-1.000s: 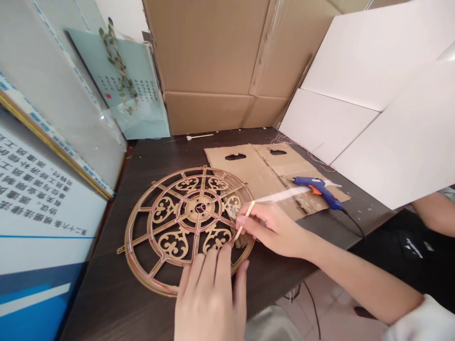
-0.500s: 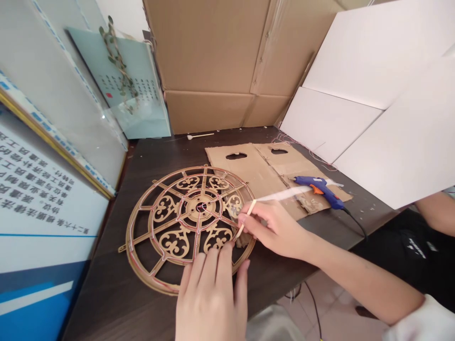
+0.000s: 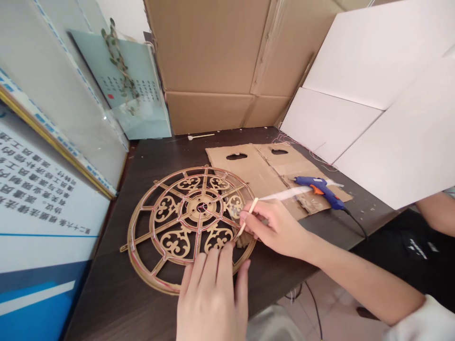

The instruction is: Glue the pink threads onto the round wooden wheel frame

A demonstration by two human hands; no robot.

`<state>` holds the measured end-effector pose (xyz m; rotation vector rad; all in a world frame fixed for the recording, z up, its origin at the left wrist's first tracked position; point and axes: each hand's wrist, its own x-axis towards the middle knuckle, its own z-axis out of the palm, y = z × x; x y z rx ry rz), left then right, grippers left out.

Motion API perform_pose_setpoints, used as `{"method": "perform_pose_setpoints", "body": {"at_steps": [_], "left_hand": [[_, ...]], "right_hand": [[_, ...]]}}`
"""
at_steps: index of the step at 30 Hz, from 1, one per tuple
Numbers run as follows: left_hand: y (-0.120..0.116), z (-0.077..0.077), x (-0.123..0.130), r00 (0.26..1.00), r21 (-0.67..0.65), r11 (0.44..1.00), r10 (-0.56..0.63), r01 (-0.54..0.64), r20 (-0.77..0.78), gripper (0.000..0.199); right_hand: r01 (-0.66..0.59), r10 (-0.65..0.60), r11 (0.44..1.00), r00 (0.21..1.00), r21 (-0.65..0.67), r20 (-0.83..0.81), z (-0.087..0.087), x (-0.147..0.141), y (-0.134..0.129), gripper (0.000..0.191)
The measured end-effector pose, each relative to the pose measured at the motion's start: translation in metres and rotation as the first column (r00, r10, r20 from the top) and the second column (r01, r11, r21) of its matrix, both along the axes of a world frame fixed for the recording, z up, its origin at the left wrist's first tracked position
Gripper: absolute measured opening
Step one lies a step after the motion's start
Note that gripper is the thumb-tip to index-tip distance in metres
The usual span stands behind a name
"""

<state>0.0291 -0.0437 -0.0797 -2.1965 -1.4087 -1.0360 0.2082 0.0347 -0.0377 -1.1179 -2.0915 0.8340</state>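
Note:
A round golden openwork frame (image 3: 167, 259) lies on the dark table, with red and white wires running along its rings and spokes. My right hand (image 3: 275, 227) pinches a thin pale wooden stick (image 3: 251, 210) over the frame's right side, its lower end near the outer ring. At the frame's near edge rests my left hand (image 3: 213, 293), its fingers on the ring and the thumb apart from them; its fingertips are partly hidden, so any small thing beneath them cannot be made out.
A blue glue gun (image 3: 325, 190) lies on a flat cardboard sheet (image 3: 234, 168). Another stick (image 3: 201, 137) is at the back of the dark table (image 3: 163, 151). White panels (image 3: 341, 118) lean at right; a person's arm (image 3: 437, 213) shows at the right edge.
The frame sits very slightly further right in view, and the upper end of the stick has tilted a little to the right. Both hands hold nearly the same places.

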Motion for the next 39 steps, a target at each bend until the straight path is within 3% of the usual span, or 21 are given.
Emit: {"method": "perform_pose_setpoints", "body": {"at_steps": [6, 12, 27, 39], "left_hand": [[-0.0004, -0.0014, -0.0017, 1.0, -0.022, 1.0, -0.021, 0.021, -0.005, 0.02], [0.0, -0.0022, -0.0033, 0.999, -0.003, 1.0, -0.016, 0.016, -0.028, 0.021], [0.0014, -0.0005, -0.003, 1.0, 0.009, 1.0, -0.007, 0.007, -0.014, 0.019], [0.0004, -0.0026, -0.0034, 1.0, 0.009, 1.0, -0.007, 0.007, -0.018, 0.021]], "right_hand": [[0.057, -0.057, 0.998, 0.998, -0.011, 0.0, -0.0007, 0.0019, 0.0013, 0.03], [0.054, -0.065, 0.992, 0.993, -0.111, -0.101, -0.0018, 0.0021, 0.0, 0.035], [-0.036, 0.036, 0.999, 0.993, 0.003, -0.108, -0.0042, 0.0007, 0.0012, 0.029], [-0.014, 0.02, 0.994, 0.999, 0.107, -0.05, -0.0048, -0.0011, -0.001, 0.03]]}}
